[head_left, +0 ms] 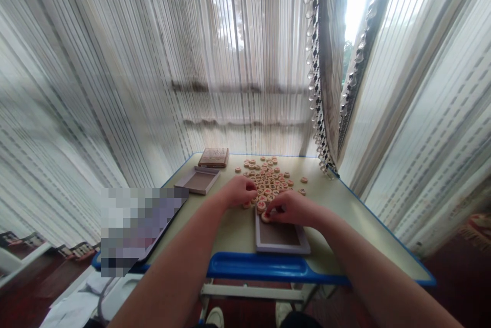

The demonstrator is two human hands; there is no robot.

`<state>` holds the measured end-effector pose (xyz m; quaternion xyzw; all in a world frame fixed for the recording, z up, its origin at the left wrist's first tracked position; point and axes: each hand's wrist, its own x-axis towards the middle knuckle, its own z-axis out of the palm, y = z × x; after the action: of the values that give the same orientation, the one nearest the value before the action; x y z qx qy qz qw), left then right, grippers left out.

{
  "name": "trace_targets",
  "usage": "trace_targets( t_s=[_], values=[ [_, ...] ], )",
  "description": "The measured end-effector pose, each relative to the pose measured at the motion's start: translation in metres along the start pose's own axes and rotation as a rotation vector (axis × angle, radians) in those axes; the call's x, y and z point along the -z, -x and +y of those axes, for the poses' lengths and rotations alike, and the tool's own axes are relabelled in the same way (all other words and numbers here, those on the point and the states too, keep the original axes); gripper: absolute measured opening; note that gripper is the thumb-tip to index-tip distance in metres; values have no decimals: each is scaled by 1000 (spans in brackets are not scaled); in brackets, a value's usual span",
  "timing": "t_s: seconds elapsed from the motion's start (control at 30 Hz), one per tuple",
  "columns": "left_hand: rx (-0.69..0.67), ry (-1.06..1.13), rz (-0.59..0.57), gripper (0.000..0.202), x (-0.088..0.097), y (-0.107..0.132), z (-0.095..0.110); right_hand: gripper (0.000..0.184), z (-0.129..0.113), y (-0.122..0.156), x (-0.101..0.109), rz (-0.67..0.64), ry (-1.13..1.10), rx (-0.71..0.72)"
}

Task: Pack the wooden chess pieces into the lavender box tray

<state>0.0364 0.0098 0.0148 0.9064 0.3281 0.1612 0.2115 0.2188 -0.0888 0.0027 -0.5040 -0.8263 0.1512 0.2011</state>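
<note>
My right hand [294, 207] pinches a round wooden Chinese chess piece [265, 217] with a red mark, inside the top left corner of a shallow box tray [282, 251]. Another red-marked piece [261, 206] sits in that same corner, just behind the held one. My left hand [239, 191] is closed at the left edge of a heap of chess pieces [268, 182]; whatever its fingertips hold is hidden. One piece [246, 205] lies on the table just below the left fingers. Most pieces in the heap carry red or dark characters.
At the back left lie a closed box [214, 157] and a second shallow tray [197, 188]. A dark-edged flat object [169, 233], partly blurred out, rests along the table's left side. The table [345, 225] has a blue rim; curtains [245, 103] hang behind it.
</note>
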Motion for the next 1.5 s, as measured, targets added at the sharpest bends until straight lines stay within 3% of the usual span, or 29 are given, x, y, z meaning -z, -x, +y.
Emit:
trace_targets(
  t_s=[0.17, 0.4, 0.87, 1.17, 1.5],
  values=[
    [21, 5, -84, 25, -2, 1, 1, 23, -1, 0, -3, 17, -12, 11],
    [51, 36, -133, 25, -1, 1, 3, 11, 1, -2, -6, 42, 45, 27],
    [58, 52, -157, 19, 2, 1, 8, 19, -9, -2, -9, 51, 105, 82],
    [61, 47, -157, 19, 3, 2, 10, 25, -14, -1, -8, 167, 34, 118],
    [16, -6, -115, 22, 1, 1, 9, 16, -14, -2, -10, 126, 9, 157]
  ],
)
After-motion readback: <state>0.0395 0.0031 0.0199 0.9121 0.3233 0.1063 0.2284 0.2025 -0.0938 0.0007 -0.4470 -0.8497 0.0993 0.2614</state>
